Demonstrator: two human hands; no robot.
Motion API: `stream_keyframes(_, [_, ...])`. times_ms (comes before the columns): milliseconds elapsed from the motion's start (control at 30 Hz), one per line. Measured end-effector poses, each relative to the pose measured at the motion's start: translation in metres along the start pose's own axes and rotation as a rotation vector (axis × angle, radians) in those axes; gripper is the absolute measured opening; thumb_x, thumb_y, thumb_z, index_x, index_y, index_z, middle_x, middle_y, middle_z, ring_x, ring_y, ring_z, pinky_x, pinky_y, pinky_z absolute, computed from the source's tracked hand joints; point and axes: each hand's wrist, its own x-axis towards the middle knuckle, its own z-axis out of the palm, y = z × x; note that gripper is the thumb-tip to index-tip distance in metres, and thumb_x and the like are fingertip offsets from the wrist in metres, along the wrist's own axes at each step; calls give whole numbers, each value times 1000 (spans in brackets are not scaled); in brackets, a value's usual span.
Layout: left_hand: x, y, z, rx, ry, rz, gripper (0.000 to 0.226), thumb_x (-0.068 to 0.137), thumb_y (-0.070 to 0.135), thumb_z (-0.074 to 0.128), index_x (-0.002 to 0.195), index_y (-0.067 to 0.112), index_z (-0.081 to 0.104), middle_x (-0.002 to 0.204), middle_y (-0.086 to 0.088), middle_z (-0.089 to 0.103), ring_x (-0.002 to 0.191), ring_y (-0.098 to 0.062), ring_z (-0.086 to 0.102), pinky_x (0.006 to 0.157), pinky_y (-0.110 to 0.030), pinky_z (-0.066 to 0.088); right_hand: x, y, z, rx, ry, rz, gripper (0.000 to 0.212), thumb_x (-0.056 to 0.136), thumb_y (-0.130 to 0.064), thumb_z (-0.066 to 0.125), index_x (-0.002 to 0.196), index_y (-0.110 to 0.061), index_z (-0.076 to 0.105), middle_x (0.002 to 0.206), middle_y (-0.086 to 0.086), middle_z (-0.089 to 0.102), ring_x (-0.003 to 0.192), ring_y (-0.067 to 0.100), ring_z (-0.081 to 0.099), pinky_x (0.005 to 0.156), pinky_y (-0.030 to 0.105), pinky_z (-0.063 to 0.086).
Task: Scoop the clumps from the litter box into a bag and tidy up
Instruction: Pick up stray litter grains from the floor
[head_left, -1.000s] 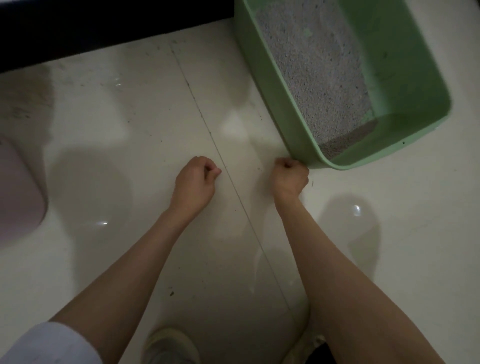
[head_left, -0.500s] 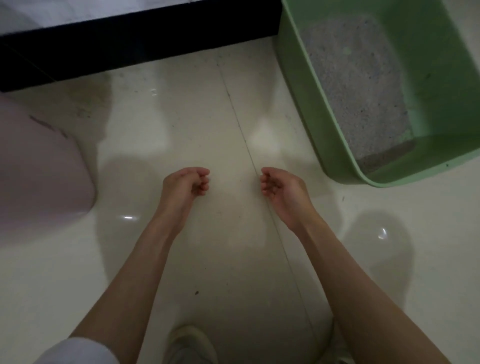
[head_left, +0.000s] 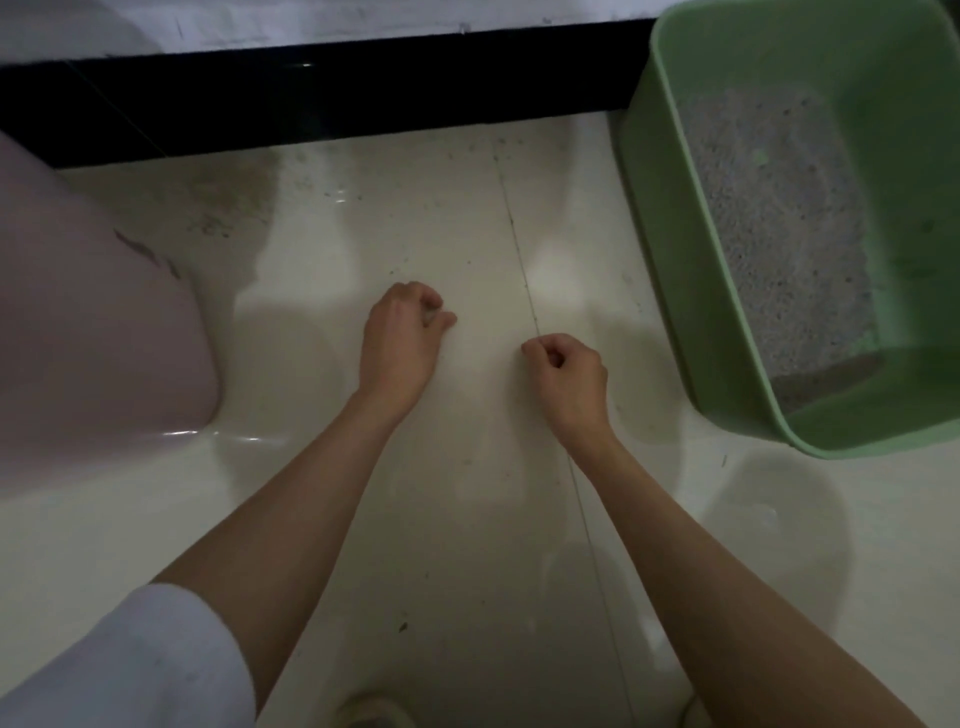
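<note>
Since half a second ago both hands have been turned knuckles-up, the left hand (head_left: 400, 343) and right hand (head_left: 569, 376) curled closed over the floor (head_left: 467, 467) left of the green litter box (head_left: 670, 218), whether anything is pinched being unclear, grey litter (head_left: 779, 234) lying inside.

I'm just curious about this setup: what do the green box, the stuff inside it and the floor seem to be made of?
The green litter box looks like moulded plastic with a smooth, matte finish: even colour, rounded rim and corners. The litter looks like fine grey granules, speckled and grainy; what kind I cannot tell. The floor looks like glossy cream tile: it shows bright reflections and a thin straight joint line.
</note>
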Motion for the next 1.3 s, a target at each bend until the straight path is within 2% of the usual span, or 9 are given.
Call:
stream_keyframes(100, [3, 0, 3, 63, -8, 43, 14, 84, 18, 63, 89, 5, 66, 93, -15, 62, 90, -28, 57, 76, -26, 35, 5, -2, 2, 38, 22, -24, 17, 90, -16, 54, 95, -9, 70, 76, -5, 59, 76, 10, 53, 70, 16, 37])
stream_keyframes(233, [1, 0, 5, 110, -20, 56, 17, 88, 18, 59, 90, 2, 65, 95, -16, 60, 95, -30, 54, 78, -29, 34, 14, -8, 7, 7, 21, -90, 17, 90, -14, 55, 97, -8, 70, 78, -1, 59, 75, 11, 52, 60, 11, 37])
stream_keyframes(300, [3, 0, 4, 74, -24, 48, 14, 87, 15, 59, 88, 2, 64, 94, -17, 60, 95, -31, 54, 79, -29, 34, 20, -15, 11, -48, -8, -157, 19, 91, -14, 54, 100, -8, 69, 80, -1, 59, 77, 11, 52, 65, 14, 38])
stream_keyframes(467, [15, -14, -18, -7, 142, -3, 10, 85, 11, 61, 85, 2, 63, 88, -17, 60, 86, -31, 56, 77, -27, 34, 45, -48, 30, -213, -85, -332, 23, 92, -16, 55, 109, -6, 66, 79, 0, 53, 78, 13, 50, 68, 13, 31])
stream_keyframes(567, [25, -24, -29, -13, 195, -42, 12, 82, 13, 65, 84, 2, 63, 87, -16, 60, 87, -30, 55, 76, -26, 34, 61, -60, 41, -247, -76, -321, 24, 90, -18, 56, 111, -8, 63, 87, 8, 62, 90, 22, 59, 75, 20, 38])
stream_keyframes(667, [32, -27, -27, 8, 164, -45, 17, 80, 15, 68, 91, 3, 63, 94, -15, 61, 90, -27, 56, 78, -24, 35, 69, -61, 49, -273, -56, -325, 23, 87, -17, 59, 108, -7, 61, 101, 13, 66, 97, 26, 59, 72, 20, 34])
stream_keyframes(767, [36, -26, -23, 27, 167, -39, 13, 81, 17, 66, 87, 5, 64, 91, -12, 62, 88, -26, 57, 76, -24, 35, 69, -60, 51, -295, -47, -338, 19, 86, -16, 61, 102, -7, 64, 100, 12, 68, 95, 25, 60, 73, 20, 36])
stream_keyframes(900, [36, -23, -20, 63, 205, -47, 11, 83, 18, 64, 82, 7, 66, 90, -11, 62, 87, -28, 57, 75, -30, 37, 68, -60, 52, -255, -33, -324, 14, 86, -14, 60, 92, -5, 69, 94, 11, 70, 90, 24, 63, 80, 30, 46])
stream_keyframes(1300, [45, -22, -26, 95, 97, -115, 16, 90, 20, 55, 95, 6, 63, 102, -14, 63, 98, -30, 56, 79, -30, 35, 63, -58, 55, -336, -1, -297, 20, 92, -20, 54, 95, -1, 61, 100, 16, 64, 95, 31, 59, 84, 39, 45])
